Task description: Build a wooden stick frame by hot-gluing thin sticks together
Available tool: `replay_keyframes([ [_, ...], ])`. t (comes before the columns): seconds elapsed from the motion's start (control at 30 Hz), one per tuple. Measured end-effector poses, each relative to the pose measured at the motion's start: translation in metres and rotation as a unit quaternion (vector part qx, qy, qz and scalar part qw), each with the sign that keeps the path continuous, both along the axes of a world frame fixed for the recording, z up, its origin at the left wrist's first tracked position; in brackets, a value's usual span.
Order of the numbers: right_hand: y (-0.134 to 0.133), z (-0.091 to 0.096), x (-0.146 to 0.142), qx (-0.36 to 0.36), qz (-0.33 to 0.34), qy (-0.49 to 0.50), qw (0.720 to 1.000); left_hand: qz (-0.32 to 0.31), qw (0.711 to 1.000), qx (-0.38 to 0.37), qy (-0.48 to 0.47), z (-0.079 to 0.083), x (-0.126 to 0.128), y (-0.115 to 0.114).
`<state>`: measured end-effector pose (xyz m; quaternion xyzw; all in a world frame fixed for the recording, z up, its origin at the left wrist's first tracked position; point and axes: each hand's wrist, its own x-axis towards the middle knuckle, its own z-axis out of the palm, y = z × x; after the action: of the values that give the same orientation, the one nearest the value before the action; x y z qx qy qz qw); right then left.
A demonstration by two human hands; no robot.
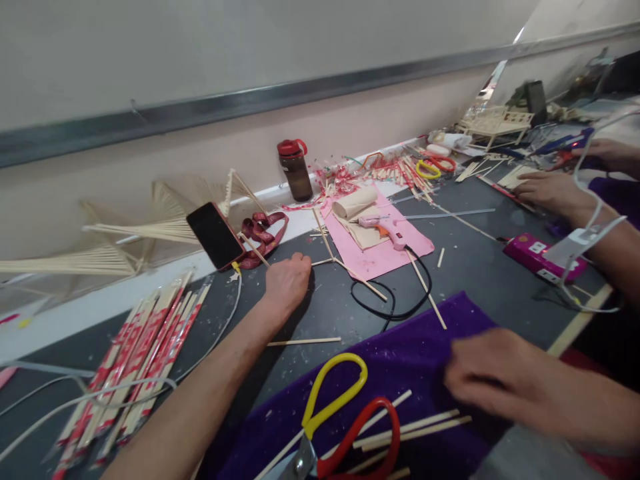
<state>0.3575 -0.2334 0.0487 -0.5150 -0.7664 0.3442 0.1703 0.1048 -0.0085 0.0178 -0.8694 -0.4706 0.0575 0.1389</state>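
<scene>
1. We find the open frame of slim, pale wooden sticks (334, 259) at the left edge of the flat pink sheet (367, 268); one joint lies just beside that edge, and one stick slants across the sheet's near-left corner.
2. Our left hand (289, 283) is left of the pink sheet, its fingers curled together and apparently pinching a stick of the frame; the back of the hand hides the fingertips.
3. Our right hand (493, 377) is blurred, over the purple cloth (463, 310) on the near-right side of the pink sheet. The fingers look bent inward, but we cannot tell whether they pinch anything.
4. We judge the frame very light and stiff along each stick, dry rather than slippery, yet fragile: a thin stick could snap and a joint could twist loose.
5. We do best to take hold close to a joint, with a gentle pinch, since gripping a far end would lever on the bond.
6. The pink-and-white glue gun (397, 235) rests on the pink sheet; we would keep our fingers off its nozzle, which may be hot.
</scene>
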Motion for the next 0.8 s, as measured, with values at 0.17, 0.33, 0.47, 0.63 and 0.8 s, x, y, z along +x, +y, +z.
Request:
replay_keyframes([
  [0.17, 0.096, -0.012, -0.014, 0.070, -0.076, -0.107, 0.989, 0.009, 1.000, 0.004, -0.004, 0.001, -0.004, -0.002],
  [0.33, 0.135, -0.029, -0.032, 0.104, -0.080, -0.249, 0.960, 0.015, 1.000, -0.001, -0.005, 0.002, -0.012, -0.001],
  [0.47, 0.139, -0.029, -0.039, 0.111, -0.079, -0.308, 0.942, 0.019, 1.000, 0.001, -0.008, 0.000, -0.017, 0.001],
  [0.63, 0.140, -0.023, -0.048, 0.110, -0.082, -0.335, 0.932, 0.021, 1.000, 0.004, -0.010, -0.002, -0.020, 0.001],
  [0.8, 0.142, -0.018, -0.065, 0.078, -0.074, -0.282, 0.953, 0.020, 1.000, 0.002, -0.007, 0.000, -0.024, 0.000],
])
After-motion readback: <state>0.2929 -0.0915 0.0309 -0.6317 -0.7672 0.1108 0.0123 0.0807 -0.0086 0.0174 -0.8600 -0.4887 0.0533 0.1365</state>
